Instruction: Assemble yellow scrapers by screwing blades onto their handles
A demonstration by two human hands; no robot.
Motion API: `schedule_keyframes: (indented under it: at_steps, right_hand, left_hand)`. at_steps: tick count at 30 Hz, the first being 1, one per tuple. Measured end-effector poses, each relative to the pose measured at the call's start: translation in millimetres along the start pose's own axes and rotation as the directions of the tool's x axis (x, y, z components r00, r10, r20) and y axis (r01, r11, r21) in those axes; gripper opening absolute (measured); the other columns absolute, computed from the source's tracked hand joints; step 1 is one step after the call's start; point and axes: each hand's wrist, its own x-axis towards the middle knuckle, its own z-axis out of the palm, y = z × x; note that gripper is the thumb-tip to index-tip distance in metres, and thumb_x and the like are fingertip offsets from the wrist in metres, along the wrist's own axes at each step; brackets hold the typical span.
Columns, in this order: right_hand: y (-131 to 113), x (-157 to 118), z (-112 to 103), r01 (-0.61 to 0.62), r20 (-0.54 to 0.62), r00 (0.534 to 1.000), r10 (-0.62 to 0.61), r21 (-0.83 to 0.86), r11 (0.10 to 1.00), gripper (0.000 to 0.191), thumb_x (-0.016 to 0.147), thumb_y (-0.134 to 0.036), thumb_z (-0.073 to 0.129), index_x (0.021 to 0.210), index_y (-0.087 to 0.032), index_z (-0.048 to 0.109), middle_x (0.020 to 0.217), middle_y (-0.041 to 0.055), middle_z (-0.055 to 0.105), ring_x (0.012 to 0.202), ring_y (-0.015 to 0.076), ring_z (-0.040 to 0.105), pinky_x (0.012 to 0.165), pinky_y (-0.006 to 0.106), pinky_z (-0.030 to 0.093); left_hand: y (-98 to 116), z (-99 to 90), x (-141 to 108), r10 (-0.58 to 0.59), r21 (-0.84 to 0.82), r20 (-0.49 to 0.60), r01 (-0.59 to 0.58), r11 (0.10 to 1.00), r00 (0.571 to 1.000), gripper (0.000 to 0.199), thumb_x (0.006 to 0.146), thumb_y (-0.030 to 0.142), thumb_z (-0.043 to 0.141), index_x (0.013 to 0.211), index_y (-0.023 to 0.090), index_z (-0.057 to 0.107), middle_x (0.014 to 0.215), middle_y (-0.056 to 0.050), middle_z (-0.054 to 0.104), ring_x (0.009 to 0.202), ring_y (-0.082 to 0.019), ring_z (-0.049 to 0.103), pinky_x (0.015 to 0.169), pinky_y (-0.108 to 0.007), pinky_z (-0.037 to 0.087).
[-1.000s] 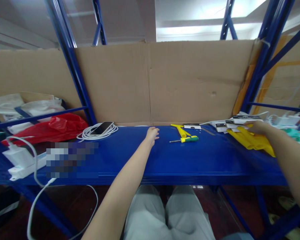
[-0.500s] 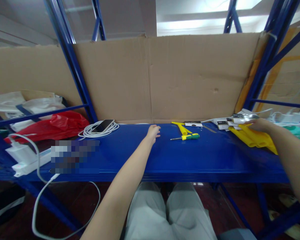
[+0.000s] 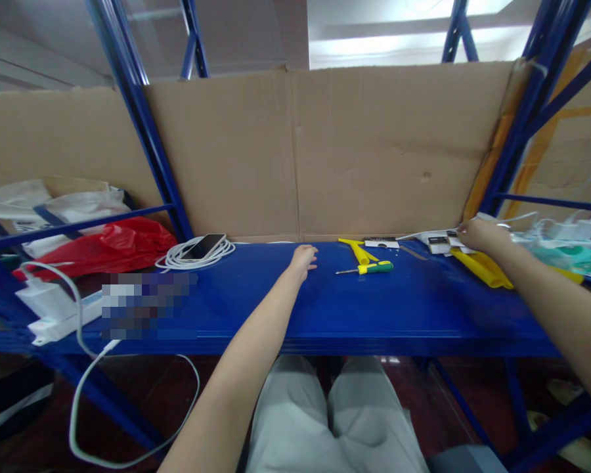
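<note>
Over the back middle of the blue shelf (image 3: 256, 302), my left hand (image 3: 304, 258) has its fingers apart and holds nothing. My right hand (image 3: 480, 233) is at the small black-and-white boxes (image 3: 438, 244) on the right; its fingertips are hidden behind the hand, so what they touch does not show. Below it lies a yellow cloth-like piece (image 3: 487, 270). Between my hands are a screwdriver (image 3: 377, 268) with a green and yellow handle, a yellow Y-shaped piece (image 3: 358, 253) and a small white and black box (image 3: 381, 242).
On the left are a coiled white cable (image 3: 177, 257) with a phone (image 3: 205, 246) on it, a red plastic bag (image 3: 123, 244) and a power strip (image 3: 62, 326) with a white plug. Green material (image 3: 571, 256) lies far right. Cardboard (image 3: 226, 157) stands behind.
My right hand has moved left and slightly up, off the yellow piece toward the boxes. More green material shows at the right. My left hand has stayed in place.
</note>
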Motion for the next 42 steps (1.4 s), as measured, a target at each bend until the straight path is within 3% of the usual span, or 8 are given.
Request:
schedule_keyframes:
  at_steps: [9,12,16,22,29,35,37,42]
  right_hand:
    - [-148,-21,1,0.382,0.095,0.906,-0.414,0.24,0.892,0.035,0.081,-0.024,0.05,0.11,-0.017,0.068,0.103,0.0116,0.07,0.095,0.0238,0.065,0.08,0.029,0.048]
    - [-181,-25,5,0.441,0.186,0.846,-0.5,0.287,0.851,0.034,0.076,-0.023,0.056,0.107,-0.018,0.07,0.108,0.0099,0.069,0.098,0.0243,0.065,0.083,0.028,0.048]
    - [-209,-33,9,0.453,0.198,0.827,-0.527,0.32,0.832,0.032,0.079,-0.026,0.056,0.106,-0.02,0.071,0.109,0.0084,0.069,0.101,0.0242,0.064,0.086,0.029,0.047]
    - [-225,-52,19,0.506,0.089,0.815,-0.573,0.372,0.778,0.038,0.09,-0.034,0.042,0.117,-0.022,0.065,0.12,0.007,0.064,0.111,0.0231,0.059,0.092,0.031,0.044]
    - [-233,-70,18,0.622,-0.064,0.676,-0.734,0.584,0.522,0.033,0.09,-0.027,0.042,0.112,-0.022,0.066,0.116,0.0045,0.066,0.105,0.0207,0.061,0.09,0.03,0.044]
    - [-238,-76,8,0.634,-0.047,0.592,-0.805,0.644,0.429,0.03,0.087,-0.021,0.043,0.096,-0.019,0.071,0.101,0.0037,0.071,0.092,0.0173,0.064,0.085,0.028,0.045]
    - [-234,-75,5,0.633,-0.036,0.6,-0.799,0.632,0.447,0.028,0.085,-0.018,0.047,0.098,-0.019,0.072,0.102,0.0038,0.071,0.092,0.017,0.064,0.085,0.027,0.045]
    - [-208,-64,-3,0.564,0.075,0.713,-0.697,0.53,0.633,0.024,0.079,-0.016,0.055,0.094,-0.017,0.073,0.099,0.0073,0.072,0.089,0.0192,0.065,0.08,0.025,0.046]
  left_hand:
    - [-1,-1.6,1,0.019,0.014,0.025,-0.02,1.0,1.0,0.013,0.075,0.008,0.053,0.084,0.017,0.056,0.101,-0.011,0.064,0.093,-0.021,0.063,0.065,-0.027,0.051]
    - [-2,-1.5,3,0.03,0.01,0.017,-0.03,1.0,0.999,0.014,0.075,0.008,0.052,0.085,0.017,0.056,0.1,-0.011,0.064,0.092,-0.02,0.063,0.064,-0.026,0.051]
    - [-3,-0.5,4,0.036,0.013,0.013,-0.036,0.999,0.999,0.015,0.075,0.008,0.051,0.085,0.017,0.057,0.097,-0.009,0.065,0.091,-0.02,0.063,0.064,-0.026,0.05]
    - [-3,2.0,4,0.076,0.114,-0.02,-0.073,0.991,0.997,0.018,0.075,0.01,0.054,0.091,0.017,0.058,0.099,-0.01,0.066,0.091,-0.02,0.063,0.066,-0.027,0.049]
    - [-12,0.9,15,0.251,0.316,-0.047,-0.224,0.922,0.967,0.018,0.072,0.007,0.056,0.087,0.016,0.061,0.104,-0.011,0.067,0.103,-0.021,0.06,0.083,-0.028,0.045]
    - [-21,-1.5,21,0.292,0.484,-0.004,-0.254,0.837,0.956,0.023,0.063,0.007,0.067,0.082,0.019,0.06,0.102,-0.01,0.067,0.104,-0.025,0.06,0.088,-0.03,0.044]
    - [-23,-2.1,21,0.316,0.508,0.025,-0.285,0.813,0.948,0.023,0.062,0.007,0.069,0.077,0.021,0.06,0.1,-0.008,0.068,0.106,-0.025,0.059,0.091,-0.03,0.043]
    - [-20,-5.3,13,0.345,0.619,0.083,-0.319,0.717,0.935,0.025,0.061,0.006,0.07,0.08,0.021,0.06,0.102,-0.012,0.067,0.11,-0.029,0.058,0.096,-0.035,0.04]
